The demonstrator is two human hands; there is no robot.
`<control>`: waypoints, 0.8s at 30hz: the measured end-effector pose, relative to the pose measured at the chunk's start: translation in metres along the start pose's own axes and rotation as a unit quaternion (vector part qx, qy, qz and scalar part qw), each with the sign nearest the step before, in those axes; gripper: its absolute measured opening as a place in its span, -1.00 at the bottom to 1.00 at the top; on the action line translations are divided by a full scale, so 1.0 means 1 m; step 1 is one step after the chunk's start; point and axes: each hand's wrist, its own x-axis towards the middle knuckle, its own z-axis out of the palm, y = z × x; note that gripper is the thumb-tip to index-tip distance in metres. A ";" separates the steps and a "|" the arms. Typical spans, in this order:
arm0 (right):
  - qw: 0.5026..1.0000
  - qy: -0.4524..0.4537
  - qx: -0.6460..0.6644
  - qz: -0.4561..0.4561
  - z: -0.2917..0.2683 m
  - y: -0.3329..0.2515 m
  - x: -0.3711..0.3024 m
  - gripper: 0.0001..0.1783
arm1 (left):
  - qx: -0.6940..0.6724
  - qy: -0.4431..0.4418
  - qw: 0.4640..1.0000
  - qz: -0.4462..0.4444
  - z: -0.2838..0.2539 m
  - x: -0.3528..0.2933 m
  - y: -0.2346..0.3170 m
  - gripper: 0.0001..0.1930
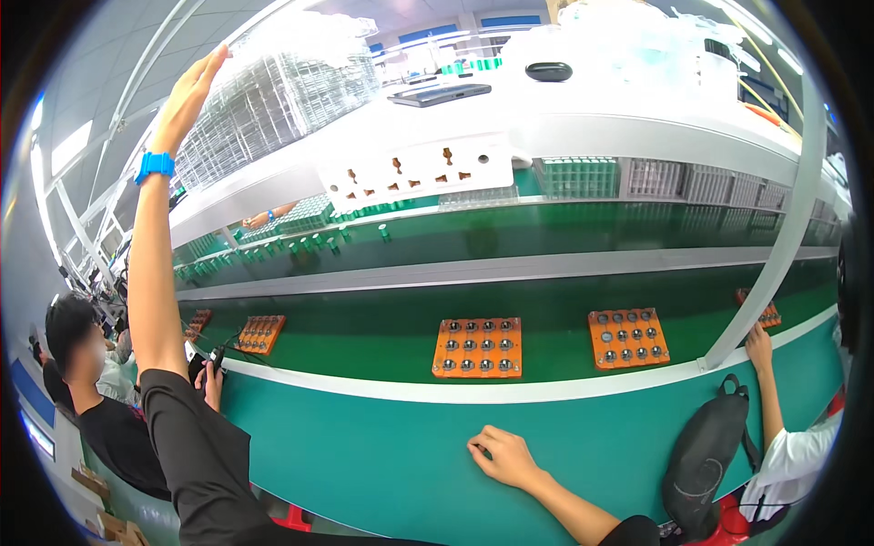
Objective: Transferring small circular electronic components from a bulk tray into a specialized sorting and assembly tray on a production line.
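Observation:
My left hand (189, 102) is raised high at the upper left, its fingers stretched out straight and nothing in it. A blue watch (155, 166) is on that wrist. Beside the hand stands a tall stack of clear plastic trays (278, 91) on the white shelf (583, 136). Low in front of me, my right hand (505, 457) rests on the green tabletop (364, 446) with its fingers curled in, and I see nothing held there. Beyond it, an orange tray (477, 348) with rows of round metal parts sits on the dark green conveyor belt (555, 355).
More orange trays (628, 338) lie along the belt. A white socket strip (419, 173) is fixed under the shelf, which carries a phone (442, 94) and a black case (549, 71). A dark bag (706, 464) lies at the right. Co-workers (86, 382) sit on both sides.

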 end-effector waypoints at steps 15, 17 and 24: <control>0.999 0.014 0.029 -0.016 -0.003 0.020 -0.014 -0.89 | 0.104 0.007 0.994 0.017 0.033 -0.006 -0.004 -0.33; 0.999 0.025 0.033 -0.017 -0.006 0.020 -0.018 -0.89 | 0.094 0.016 0.995 0.019 0.031 -0.001 0.018 -0.35; 0.999 -0.013 0.036 -0.001 -0.010 0.017 -0.026 -0.89 | 0.150 0.062 0.963 0.217 0.054 0.023 0.110 -0.34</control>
